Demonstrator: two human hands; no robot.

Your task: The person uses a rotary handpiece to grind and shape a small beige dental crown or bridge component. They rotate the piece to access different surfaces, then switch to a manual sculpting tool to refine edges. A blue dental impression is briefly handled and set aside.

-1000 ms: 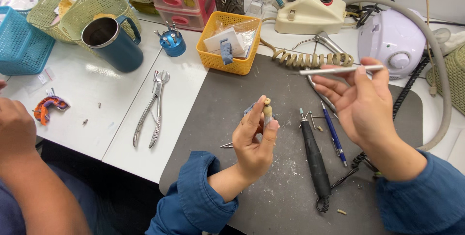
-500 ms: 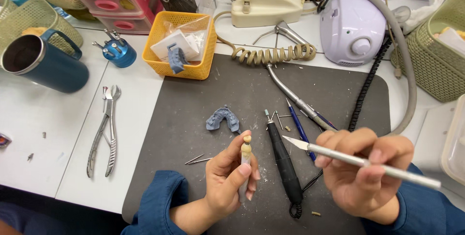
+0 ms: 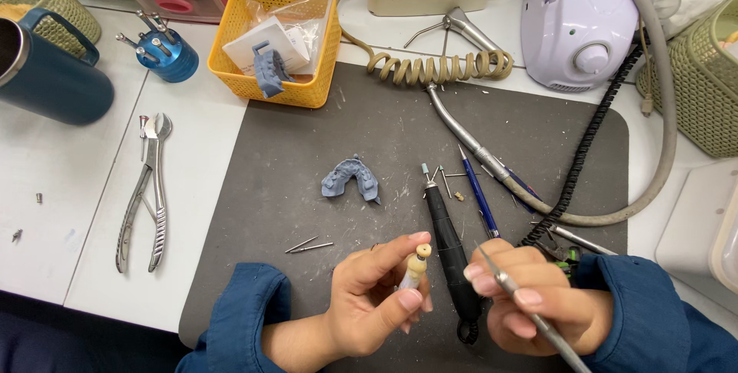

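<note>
The left hand [image 3: 377, 296] was at the near edge of the dark mat [image 3: 307, 158], fingers curled shut around a small cream peg [image 3: 417, 259], pinched between thumb and forefinger with its rounded top showing above them. Just to its right, the right hand [image 3: 530, 304] was closed in a pen grip on a thin metal tool [image 3: 530, 308], whose pointed tip lay close to the peg without clearly touching it; the handle ran off toward the near right corner.

Between the two hands a black handpiece [image 3: 447, 246] lay on the mat, its bit end pointing to the far side. Beside it lay a blue pen [image 3: 480, 195] and a metal handpiece [image 3: 461, 131] on a coiled cord [image 3: 438, 69]. Near the middle of the mat sat a grey-blue dental cast [image 3: 351, 179], and two loose burs [image 3: 307, 246] lay nearer the left hand.

Off the mat's left edge, pliers [image 3: 146, 192] lay on the white worktop [image 3: 84, 212]. At the far left stood a dark blue mug [image 3: 46, 73], a blue bur holder [image 3: 169, 54] and a yellow basket [image 3: 307, 92] holding a second cast. A lilac motor unit [image 3: 576, 23] stood by the mat's far right corner.
</note>
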